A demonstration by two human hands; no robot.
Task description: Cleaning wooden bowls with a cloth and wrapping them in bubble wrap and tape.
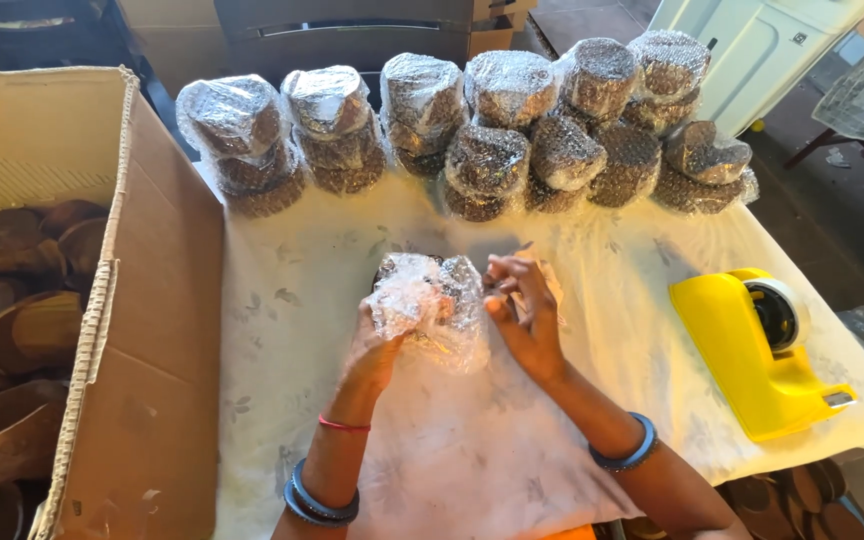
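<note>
Bundle (430,305) of dark bowls in bubble wrap, resting on the white patterned tablecloth (472,440) at table centre, between both hands. Judged light for its bulk, rigid inside but probably breakable under a knock; outer wrap soft, slick and loose at the near edge, so likely to slide if pinched by the film alone. Best taken around the firm body, from both sides or from beneath, not by the trailing wrap. Left hand (377,340) cupped against the bundle's left side, fingers curled narrowly into the wrap and gripping it. Right hand (520,310) half open at the bundle's right edge, fingers spread and touching the film; whether anything is pinched between them cannot be told. Behind, along the far table edge, a row of wrapped stacks (472,125), similar in make, standing two or three high and touching one another. At left, a cardboard box (142,330) holding bare brown bowls (22,300), just beside the cloth. At right, well apart from the bundle, a yellow tape dispenser (752,350).
</note>
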